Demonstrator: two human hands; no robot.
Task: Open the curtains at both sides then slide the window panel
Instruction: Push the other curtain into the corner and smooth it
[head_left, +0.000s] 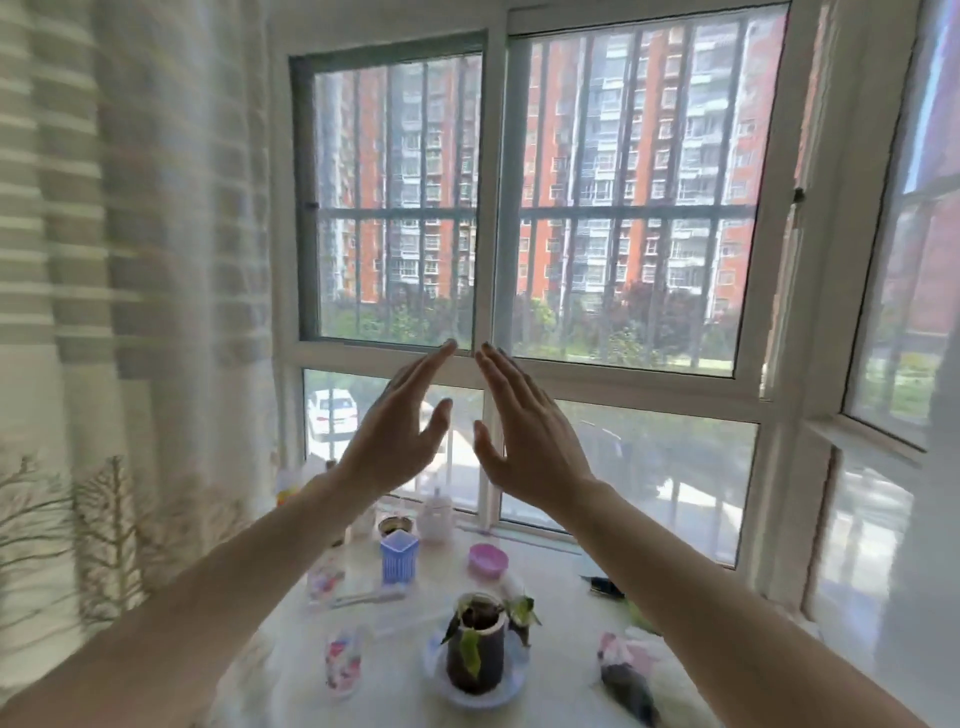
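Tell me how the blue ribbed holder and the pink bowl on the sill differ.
The blue ribbed holder is tall and squarish with slatted sides; the pink bowl is low, round and smooth. The holder stands under the left hand, the bowl under the right hand. Both are small pastel containers standing upright on the white sill, apart from each other.

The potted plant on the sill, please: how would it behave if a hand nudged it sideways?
The potted plant looks tall and narrow, so it may tip rather than slide. It stands on a shallow saucer, which might skid along the smooth sill. Its drooping leaves would probably flop.
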